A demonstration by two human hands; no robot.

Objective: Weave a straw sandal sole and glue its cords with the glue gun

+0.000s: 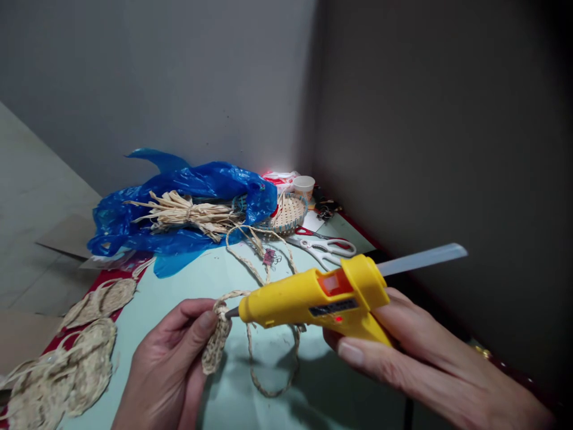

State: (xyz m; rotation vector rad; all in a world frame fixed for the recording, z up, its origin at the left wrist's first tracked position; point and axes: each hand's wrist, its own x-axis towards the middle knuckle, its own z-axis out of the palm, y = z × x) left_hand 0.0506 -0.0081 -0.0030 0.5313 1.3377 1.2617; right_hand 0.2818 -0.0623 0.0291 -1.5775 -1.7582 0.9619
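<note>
My left hand pinches a small coiled piece of braided straw between thumb and fingers, above the table. From that piece a long braided cord loops across the pale green surface. Wrapped around the handle of a yellow hot glue gun is my right hand. The gun's dark nozzle points left and meets the upper edge of the coiled piece. A translucent glue stick sticks out of its back end, and a small red light glows on its side.
Behind lies a blue plastic bag with a bundle of dried straw on it. A woven basket, a paper cup and scissors sit nearby. Finished-looking braided soles line the left edge. Walls rise behind and right.
</note>
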